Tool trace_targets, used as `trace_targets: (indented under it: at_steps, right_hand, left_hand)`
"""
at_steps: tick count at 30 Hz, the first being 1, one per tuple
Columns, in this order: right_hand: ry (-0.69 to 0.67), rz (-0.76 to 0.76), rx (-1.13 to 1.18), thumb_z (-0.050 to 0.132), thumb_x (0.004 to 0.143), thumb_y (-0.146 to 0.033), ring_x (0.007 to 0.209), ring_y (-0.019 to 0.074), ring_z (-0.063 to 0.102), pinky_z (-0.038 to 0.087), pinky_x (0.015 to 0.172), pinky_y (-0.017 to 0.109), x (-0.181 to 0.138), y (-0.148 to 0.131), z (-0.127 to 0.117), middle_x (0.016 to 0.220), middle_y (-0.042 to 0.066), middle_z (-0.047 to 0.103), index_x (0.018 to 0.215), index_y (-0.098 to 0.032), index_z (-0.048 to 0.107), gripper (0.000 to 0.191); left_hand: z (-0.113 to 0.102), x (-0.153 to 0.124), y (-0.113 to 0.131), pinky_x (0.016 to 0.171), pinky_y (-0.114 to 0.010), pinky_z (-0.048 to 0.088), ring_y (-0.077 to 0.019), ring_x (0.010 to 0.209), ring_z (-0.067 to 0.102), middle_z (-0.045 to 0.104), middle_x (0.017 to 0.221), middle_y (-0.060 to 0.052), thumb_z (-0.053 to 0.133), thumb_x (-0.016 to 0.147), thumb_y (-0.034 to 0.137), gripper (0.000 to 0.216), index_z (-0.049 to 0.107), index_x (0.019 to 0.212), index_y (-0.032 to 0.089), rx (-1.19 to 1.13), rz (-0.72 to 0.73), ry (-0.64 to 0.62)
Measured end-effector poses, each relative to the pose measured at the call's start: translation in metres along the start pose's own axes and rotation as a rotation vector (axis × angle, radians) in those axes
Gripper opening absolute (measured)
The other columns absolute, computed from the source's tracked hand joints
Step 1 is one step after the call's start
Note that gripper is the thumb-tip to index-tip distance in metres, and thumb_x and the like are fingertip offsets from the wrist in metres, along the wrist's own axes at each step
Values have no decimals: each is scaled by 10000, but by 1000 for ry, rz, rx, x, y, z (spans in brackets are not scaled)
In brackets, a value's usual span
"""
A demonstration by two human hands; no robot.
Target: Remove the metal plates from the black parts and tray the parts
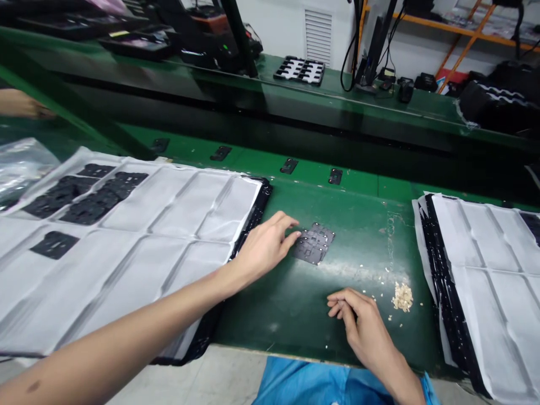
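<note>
Your left hand (269,241), thumb and fingers apart, is at the left edge of the overlapping dark plates (315,246) on the green counter (291,315), right of the white-lined tray (202,194); contact is unclear. Your right hand (361,320) curls left of the pale chips (403,297), and I cannot tell whether its fingertips are clamped on anything.

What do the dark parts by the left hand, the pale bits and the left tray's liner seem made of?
Dark parts: probably plastic or coated metal, mostly matte; dark grey with small bright glints.
Pale bits: unclear, too small to tell; perhaps paper or foam, dull beige.
White liner: likely thin fabric or foam sheet, matte, with soft creases.
</note>
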State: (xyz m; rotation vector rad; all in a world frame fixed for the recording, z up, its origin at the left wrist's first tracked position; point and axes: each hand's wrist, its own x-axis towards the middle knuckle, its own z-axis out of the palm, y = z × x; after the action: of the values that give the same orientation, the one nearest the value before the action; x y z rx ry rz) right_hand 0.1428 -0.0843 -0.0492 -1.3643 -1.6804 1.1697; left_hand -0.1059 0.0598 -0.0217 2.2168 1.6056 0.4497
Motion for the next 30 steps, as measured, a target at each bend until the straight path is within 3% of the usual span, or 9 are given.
trace_targets:
  at_steps: [3,6,10,13,20,25,30]
  right_hand:
    - [21,-41,-19,417,1002,-45,794,158,718,570,749,242,0,-1,-2,889,45,722,1058,-206,714,343]
    - [98,-112,-80,450,1008,-60,836,175,711,564,785,271,8,-5,2,948,57,708,1075,-208,708,306]
    - [180,-173,-253,482,1001,-72,929,222,682,567,837,335,33,-9,18,1015,88,674,1108,-207,703,280]
    - [190,-160,-437,533,959,-46,962,255,658,574,855,382,49,-5,30,1029,95,651,1133,-209,706,294]
    - [182,-184,-631,553,964,-33,938,265,628,572,833,409,49,4,39,1034,97,635,1073,-212,689,250]
    - [167,-185,-657,528,979,-30,888,258,608,559,794,395,46,2,37,960,84,616,904,-213,637,226]
    - [164,-174,-691,559,969,-44,933,274,614,563,829,423,53,0,38,1056,102,632,1105,-210,663,238]
  left_hand:
    - [-16,39,-4,898,-380,553,-266,942,712,695,1113,-94,563,988,321,240,710,1126,191,149,-89,-8]
    - [-24,97,-13,1021,-427,521,-334,1143,683,682,1224,-145,582,984,308,272,711,1176,165,203,-211,30]
    - [-21,169,-27,1109,-517,471,-437,1368,528,502,1489,-272,625,969,417,541,591,1380,68,244,-384,109]
    - [-13,205,-36,1128,-553,455,-472,1437,437,449,1534,-319,675,927,509,710,537,1430,28,247,-495,111]
    - [-3,234,-56,1112,-461,495,-394,1349,573,577,1476,-234,748,891,452,623,602,1397,120,198,-589,56]
    - [3,242,-60,1115,-485,488,-420,1353,577,604,1453,-249,826,823,488,810,520,1473,114,166,-649,57]
    - [5,249,-56,1149,-513,460,-453,1416,514,510,1529,-311,863,791,473,884,495,1480,61,148,-708,71]
